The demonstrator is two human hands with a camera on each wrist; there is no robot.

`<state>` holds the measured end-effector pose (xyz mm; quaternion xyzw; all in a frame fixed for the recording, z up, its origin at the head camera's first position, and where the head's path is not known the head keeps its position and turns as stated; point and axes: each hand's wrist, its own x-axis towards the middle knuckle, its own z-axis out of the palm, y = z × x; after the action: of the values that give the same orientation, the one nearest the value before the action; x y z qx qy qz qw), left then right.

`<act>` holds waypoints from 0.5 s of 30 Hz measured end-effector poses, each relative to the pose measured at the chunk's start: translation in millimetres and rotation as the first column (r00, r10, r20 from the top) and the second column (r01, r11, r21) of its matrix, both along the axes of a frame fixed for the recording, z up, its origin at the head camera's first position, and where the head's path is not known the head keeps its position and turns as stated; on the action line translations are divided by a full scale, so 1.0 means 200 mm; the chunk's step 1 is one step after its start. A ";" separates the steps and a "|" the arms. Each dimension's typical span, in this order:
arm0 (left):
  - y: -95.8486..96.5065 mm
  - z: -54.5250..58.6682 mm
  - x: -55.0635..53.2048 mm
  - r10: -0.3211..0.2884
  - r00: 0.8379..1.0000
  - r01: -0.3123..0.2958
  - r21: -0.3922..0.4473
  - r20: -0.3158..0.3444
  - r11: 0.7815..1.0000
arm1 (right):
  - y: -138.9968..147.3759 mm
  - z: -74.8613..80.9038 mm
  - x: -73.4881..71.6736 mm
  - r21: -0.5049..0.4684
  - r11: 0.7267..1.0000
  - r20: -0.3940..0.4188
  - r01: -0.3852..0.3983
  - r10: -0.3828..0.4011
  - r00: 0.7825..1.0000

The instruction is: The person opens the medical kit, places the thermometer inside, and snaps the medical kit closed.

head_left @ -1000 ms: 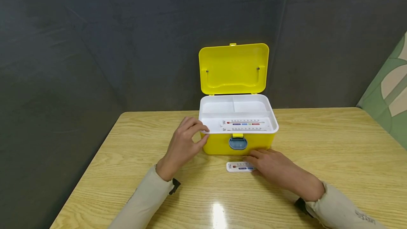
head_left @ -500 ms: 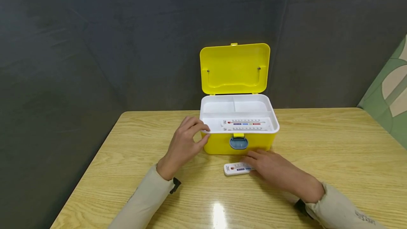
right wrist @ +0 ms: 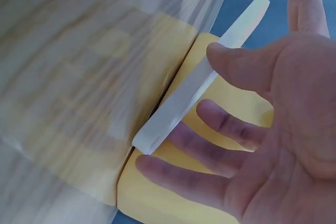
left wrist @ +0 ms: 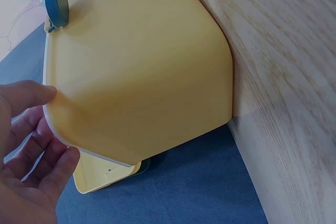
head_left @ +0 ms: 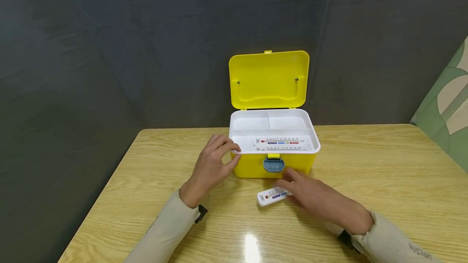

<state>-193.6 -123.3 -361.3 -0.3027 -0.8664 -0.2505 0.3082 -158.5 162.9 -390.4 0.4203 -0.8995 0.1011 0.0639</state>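
Note:
A yellow plastic storage box point(head_left: 252, 167) stands with its lid point(head_left: 268, 78) raised and a white divided tray point(head_left: 256, 121) inside. My left hand point(head_left: 212, 163) pinches the rim at the box's front left corner, the thumb against the outer face in the left wrist view. My right hand point(head_left: 310, 192), in front of the box, holds a flat white thermometer point(head_left: 268, 197) between thumb and fingers. Its left end sticks out toward me and the hand hides its right end. In the right wrist view the thermometer point(right wrist: 184, 98) is tilted edge-on, raised off the table.
Two similar thermometers point(head_left: 281, 141) lie in the tray's front compartment. A blue-grey latch point(head_left: 274, 165) hangs on the box front. The wooden table point(head_left: 380, 165) meets a dark wall covering point(head_left: 183, 52) behind, and a green patterned panel point(head_left: 447, 108) stands at the right.
The thermometer has come up off the table in my right hand, its left end swinging toward me. My left hand has stayed at the box corner.

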 end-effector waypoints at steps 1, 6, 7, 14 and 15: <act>0.00 0.00 0.00 0.000 1.000 0.000 0.000 0.000 1.000 | 0.00 0.00 0.00 0.010 1.000 0.014 0.004 -0.005 1.000; 0.00 0.00 0.00 -0.004 1.000 0.004 0.006 -0.006 1.000 | -0.01 0.00 0.01 0.070 0.997 0.049 0.034 -0.038 0.998; 0.00 0.00 0.00 -0.006 1.000 0.006 0.005 -0.006 1.000 | -0.01 0.00 0.01 0.077 0.996 0.044 0.036 -0.040 0.998; 0.00 0.00 0.00 -0.005 1.000 0.005 -0.002 -0.002 1.000 | 0.00 -0.01 0.00 0.100 0.995 -0.021 0.026 -0.024 0.999; 0.00 0.00 0.00 -0.005 1.000 0.005 -0.002 -0.002 1.000 | 0.00 -0.02 0.00 0.095 0.995 -0.030 0.018 -0.015 0.999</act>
<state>-194.0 -123.6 -361.7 -0.3053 -0.8657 -0.2499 0.3081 -159.2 162.0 -393.6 0.4167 -0.9057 0.0512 0.0578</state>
